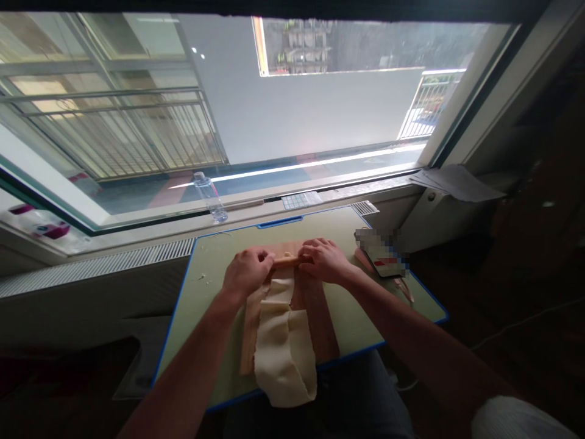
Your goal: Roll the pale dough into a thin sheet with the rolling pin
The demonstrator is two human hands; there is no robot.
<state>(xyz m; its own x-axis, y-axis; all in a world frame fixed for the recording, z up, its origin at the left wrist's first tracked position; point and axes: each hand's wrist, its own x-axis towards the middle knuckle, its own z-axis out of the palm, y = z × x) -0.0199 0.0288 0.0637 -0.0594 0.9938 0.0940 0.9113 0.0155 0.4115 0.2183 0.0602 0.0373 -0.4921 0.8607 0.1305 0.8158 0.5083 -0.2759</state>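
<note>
Dough strip [286,347] is drooping over the near edge of a blue-rimmed table [351,323], its long axis running away from the person along a wooden board [320,323]. Left hand [247,268] and right hand [324,259] are gripping a crosswise rolling pin [286,262] near the strip's far end. Beyond, a clear bottle [211,200], contents hard to tell, is standing by a wide window [320,110].

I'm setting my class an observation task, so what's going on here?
A person's left hand and right hand hold opposite ends of a wooden rod at the far end of a pale, dough-like strip. The strip lies along a wooden board, its near part hanging past the table's edge.
</note>
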